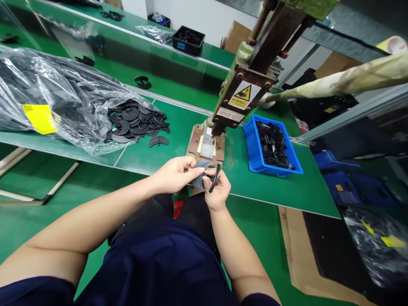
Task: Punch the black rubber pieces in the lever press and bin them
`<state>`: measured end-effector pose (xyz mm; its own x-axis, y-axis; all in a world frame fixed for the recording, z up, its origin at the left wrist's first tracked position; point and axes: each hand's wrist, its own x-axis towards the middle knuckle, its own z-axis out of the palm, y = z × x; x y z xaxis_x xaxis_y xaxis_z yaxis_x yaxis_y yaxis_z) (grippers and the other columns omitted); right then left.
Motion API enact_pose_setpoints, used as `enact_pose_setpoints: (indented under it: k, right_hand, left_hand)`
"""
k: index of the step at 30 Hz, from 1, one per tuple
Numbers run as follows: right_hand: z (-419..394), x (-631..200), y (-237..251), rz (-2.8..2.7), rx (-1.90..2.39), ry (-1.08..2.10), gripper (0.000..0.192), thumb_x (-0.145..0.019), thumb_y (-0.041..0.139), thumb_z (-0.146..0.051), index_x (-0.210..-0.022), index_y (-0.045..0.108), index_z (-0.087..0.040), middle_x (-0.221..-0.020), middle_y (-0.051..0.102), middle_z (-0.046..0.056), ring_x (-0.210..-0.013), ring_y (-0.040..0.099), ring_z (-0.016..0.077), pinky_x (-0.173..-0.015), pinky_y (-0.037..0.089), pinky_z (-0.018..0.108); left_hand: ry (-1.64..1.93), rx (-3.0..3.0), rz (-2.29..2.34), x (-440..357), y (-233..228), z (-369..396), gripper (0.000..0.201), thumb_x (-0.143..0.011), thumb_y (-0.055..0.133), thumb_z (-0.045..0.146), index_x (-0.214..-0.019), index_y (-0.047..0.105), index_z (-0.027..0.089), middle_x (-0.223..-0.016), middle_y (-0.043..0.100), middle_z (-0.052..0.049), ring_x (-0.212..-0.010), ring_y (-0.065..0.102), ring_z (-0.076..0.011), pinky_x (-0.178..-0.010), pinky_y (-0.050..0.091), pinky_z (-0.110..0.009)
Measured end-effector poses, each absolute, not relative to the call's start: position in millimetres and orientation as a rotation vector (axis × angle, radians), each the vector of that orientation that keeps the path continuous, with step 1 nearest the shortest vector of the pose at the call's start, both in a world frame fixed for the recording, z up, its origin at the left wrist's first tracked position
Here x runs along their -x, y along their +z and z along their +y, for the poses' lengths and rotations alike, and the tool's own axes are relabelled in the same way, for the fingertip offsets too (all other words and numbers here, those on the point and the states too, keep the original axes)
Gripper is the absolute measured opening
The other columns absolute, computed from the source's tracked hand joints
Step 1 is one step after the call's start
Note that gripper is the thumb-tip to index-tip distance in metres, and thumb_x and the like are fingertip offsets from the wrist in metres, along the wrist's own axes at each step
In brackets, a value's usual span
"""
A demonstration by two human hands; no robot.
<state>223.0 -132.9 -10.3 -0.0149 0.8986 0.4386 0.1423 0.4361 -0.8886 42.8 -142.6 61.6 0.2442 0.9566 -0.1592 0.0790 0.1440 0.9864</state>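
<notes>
left hand point(174, 173): low centre of frame, fingers pinched shut on a flat black crescent piece point(199, 175), held just off the near table edge.
right hand point(218, 190): touching the left, closed round a thin black clip point(215, 177), upright, its end against the crescent.
step: looks like fitting clip to crescent by hand, in front of the press; not seated yet, i'd judge.
press point(247, 91): centre, w/ warning label; its base plate point(207, 146) just beyond the hands, bare pad on it.
next move: prob. needs clip lined up square on the crescent's edge, then pair laid flat on the base plate, fingers out from under the ram.
blue bin point(256, 159): right of press, holds black clips.
crescent pile point(137, 121): left-centre, spilling from a clear bag point(54, 102).
table point(296, 191): green top.
</notes>
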Motion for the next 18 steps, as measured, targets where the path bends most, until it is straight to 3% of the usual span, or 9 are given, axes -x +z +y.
enact_pose_setpoints:
  k: [7, 13, 15, 18]
  right_hand:
    - [-139, -223, -10, -1.559, 0.966, 0.752, 0.028, -0.097, 0.066, -0.051, -0.099, 0.065, -0.024, -0.092, 0.073, 0.005, -0.083, 0.07, 0.0173, -0.077, 0.06, 0.034]
    - [-127, -226, 0, -1.746, 0.911, 0.704, 0.014, -0.093, 0.071, -0.036, -0.089, 0.072, -0.023, -0.092, 0.073, 0.005, -0.088, 0.069, 0.0188, -0.084, 0.061, 0.038]
    - [-122, -233, 2, -1.795, 0.925, 0.685, 0.012, -0.092, 0.072, -0.035, -0.097, 0.075, -0.024, -0.096, 0.073, 0.006, -0.091, 0.07, 0.0194, -0.085, 0.062, 0.039]
    - [-113, -255, 0, -1.82, 0.987, 0.658, 0.032, -0.091, 0.074, -0.034, -0.122, 0.073, -0.026, -0.101, 0.073, 0.005, -0.096, 0.071, 0.0188, -0.091, 0.063, 0.04]
  left_hand:
    - [0.873, -1.201, 1.093, -42, 62, -140, 0.044, -0.09, 0.076, 0.058, -0.077, 0.054, 0.022, -0.065, 0.061, 0.002, -0.055, 0.057, -0.0123, -0.05, 0.043, -0.023]
    - [0.839, -1.037, 1.002, -42, 64, -142, 0.051, -0.082, 0.083, 0.064, -0.102, 0.062, 0.022, -0.081, 0.071, 0.0, -0.063, 0.069, -0.0154, -0.056, 0.056, -0.025]
    - [0.845, -1.009, 1.014, -40, 62, -138, 0.053, -0.077, 0.088, 0.062, -0.103, 0.065, 0.021, -0.08, 0.072, 0.0, -0.062, 0.068, -0.0147, -0.057, 0.057, -0.026]
    - [0.939, -0.955, 1.085, -27, 55, -121, 0.051, -0.075, 0.09, 0.059, -0.101, 0.071, 0.019, -0.083, 0.075, 0.0, -0.065, 0.069, -0.0143, -0.059, 0.058, -0.025]
